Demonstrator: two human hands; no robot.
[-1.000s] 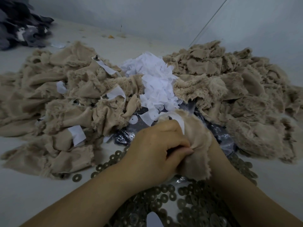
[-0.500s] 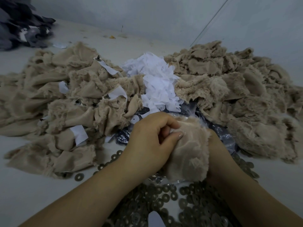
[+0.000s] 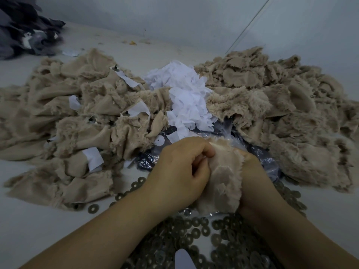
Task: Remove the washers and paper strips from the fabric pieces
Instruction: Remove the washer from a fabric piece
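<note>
A beige furry fabric piece [image 3: 223, 179] is held low in the middle between both hands. My left hand [image 3: 178, 171] pinches its upper left edge with fingers curled. My right hand [image 3: 252, 175] grips it from behind on the right and is mostly hidden by the fabric. Several dark metal washers [image 3: 196, 232] lie loose in front of me. A heap of white paper strips [image 3: 186, 100] sits in the middle behind my hands. To the left lies a pile of beige fabric pieces [image 3: 64, 129] with paper strips [image 3: 93, 158] and dark studs still on them.
A second pile of beige fabric pieces [image 3: 281, 113] fills the right side. Crinkled clear plastic over something dark [image 3: 258, 152] lies under the piles' middle. Dark grey cloth [image 3: 25, 30] is heaped at the far left corner. A pale wall [image 3: 213, 22] stands behind.
The white strip seen on the held fabric a second ago is gone from it. My left hand has shifted its pinch along the top edge, and the fabric piece has turned slightly.
</note>
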